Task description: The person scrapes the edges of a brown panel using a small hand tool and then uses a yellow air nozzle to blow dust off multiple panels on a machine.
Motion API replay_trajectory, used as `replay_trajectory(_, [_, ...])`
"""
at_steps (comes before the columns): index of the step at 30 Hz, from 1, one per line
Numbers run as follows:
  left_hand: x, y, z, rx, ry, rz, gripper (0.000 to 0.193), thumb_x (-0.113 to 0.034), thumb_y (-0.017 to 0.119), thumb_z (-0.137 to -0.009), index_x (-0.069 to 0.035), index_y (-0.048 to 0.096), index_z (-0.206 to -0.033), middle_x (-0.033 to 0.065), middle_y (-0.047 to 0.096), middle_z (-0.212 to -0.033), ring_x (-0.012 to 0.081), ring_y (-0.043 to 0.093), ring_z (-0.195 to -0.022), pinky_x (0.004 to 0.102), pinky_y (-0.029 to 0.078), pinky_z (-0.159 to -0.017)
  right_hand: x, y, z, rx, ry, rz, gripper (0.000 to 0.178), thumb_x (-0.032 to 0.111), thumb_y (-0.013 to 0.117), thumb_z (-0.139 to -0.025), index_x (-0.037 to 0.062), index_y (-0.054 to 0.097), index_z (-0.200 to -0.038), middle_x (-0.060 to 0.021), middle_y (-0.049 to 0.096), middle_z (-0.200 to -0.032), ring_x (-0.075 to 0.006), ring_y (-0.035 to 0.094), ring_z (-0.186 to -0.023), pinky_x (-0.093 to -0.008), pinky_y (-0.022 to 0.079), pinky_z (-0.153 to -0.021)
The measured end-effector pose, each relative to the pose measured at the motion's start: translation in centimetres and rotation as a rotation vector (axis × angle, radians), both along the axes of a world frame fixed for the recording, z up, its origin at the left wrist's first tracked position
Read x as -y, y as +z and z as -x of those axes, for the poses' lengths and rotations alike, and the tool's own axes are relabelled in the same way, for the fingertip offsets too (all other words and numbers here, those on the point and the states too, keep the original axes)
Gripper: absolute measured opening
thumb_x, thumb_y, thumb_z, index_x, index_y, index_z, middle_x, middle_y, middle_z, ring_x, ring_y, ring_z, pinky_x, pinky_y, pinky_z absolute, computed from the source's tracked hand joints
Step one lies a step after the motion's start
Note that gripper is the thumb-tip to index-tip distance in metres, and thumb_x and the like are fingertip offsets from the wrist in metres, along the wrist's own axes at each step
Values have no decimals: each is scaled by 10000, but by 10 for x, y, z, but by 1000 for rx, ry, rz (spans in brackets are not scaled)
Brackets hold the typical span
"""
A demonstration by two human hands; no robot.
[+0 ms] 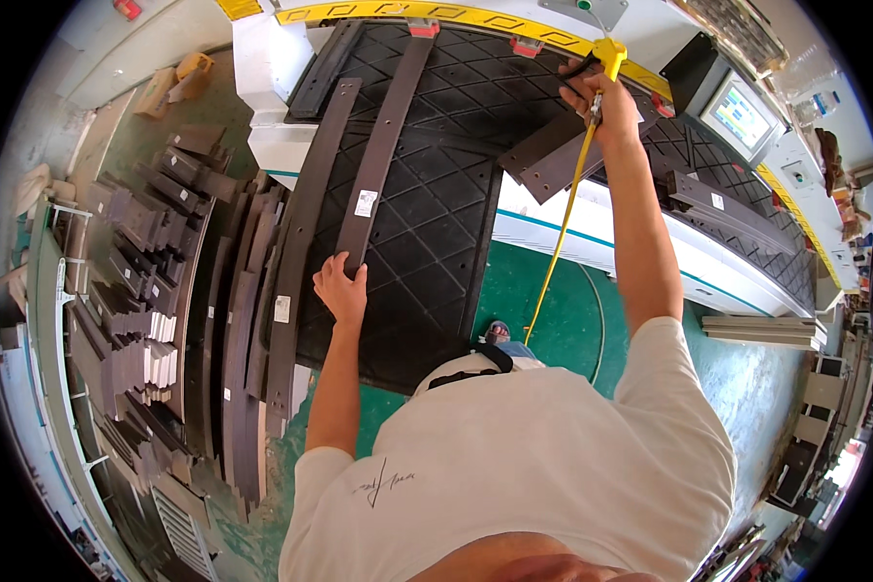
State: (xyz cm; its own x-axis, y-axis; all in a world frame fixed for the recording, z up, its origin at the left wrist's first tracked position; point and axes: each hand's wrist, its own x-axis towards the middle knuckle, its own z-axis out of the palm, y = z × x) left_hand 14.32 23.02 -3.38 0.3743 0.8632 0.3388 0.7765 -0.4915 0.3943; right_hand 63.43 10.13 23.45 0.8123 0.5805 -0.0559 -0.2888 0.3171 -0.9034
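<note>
My left hand [342,293] grips the near end of a long dark brown board [383,145] with a white label. The board lies lengthwise on a black ribbed worktop [436,194], its far end at a red clamp [423,28]. My right hand [599,105] is raised at the far side, closed round a yellow air blow gun [609,56]. A yellow hose [559,247] runs from the gun down towards my waist. A second brown board [310,223] lies left of the first. Shorter brown boards [561,155] lie below my right hand.
Many brown boards [233,330] are stacked at the left. A yellow-edged machine beam [475,21] spans the far side, with another red clamp [526,46]. A screen [740,114] stands at the right, near more boards [727,209]. Green floor [524,281] shows between the worktops.
</note>
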Motion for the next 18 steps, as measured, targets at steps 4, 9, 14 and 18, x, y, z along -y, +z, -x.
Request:
replay_trajectory(4, [1, -1, -1, -2, 12, 29, 525, -311, 869, -809, -163, 712, -1288, 113, 688, -1328, 411, 583, -1184, 547, 473, -985, 31, -23, 39, -131, 120, -90, 277, -3, 520, -955, 32, 506, -1230, -209, 698, -1206, -354, 717, -1170, -452, 690, -874])
replay_trajectory(9, [3, 8, -2, -14, 13, 81, 568, -308, 883, -808, -152, 702, -1324, 115, 669, -1376, 389, 571, -1220, 542, 456, -1024, 91, -52, 127, -345, 215, -66, 322, 188, 504, -1063, 56, 510, -1356, -181, 669, -1326, -358, 694, -1232, -425, 662, -871])
replay_trajectory(14, [8, 15, -9, -32, 13, 77, 584, -338, 859, -836, -127, 685, -1352, 90, 698, -1359, 394, 591, -1209, 533, 465, -1032, 152, -82, 192, -398, 378, 259, 497, 477, 415, -1152, 67, 505, -1416, -124, 707, -1112, -215, 712, -931, -279, 568, -674])
replay_trajectory(18, [4, 3, 9, -27, 67, 41, 631, -365, 861, -838, -127, 661, -1386, 77, 696, -1359, 383, 594, -1199, 525, 463, -1035, 194, -94, 226, 16, 901, 645, 464, 505, 473, -1125, 74, 634, -1189, -29, 679, -896, -94, 542, -737, -262, 444, -620])
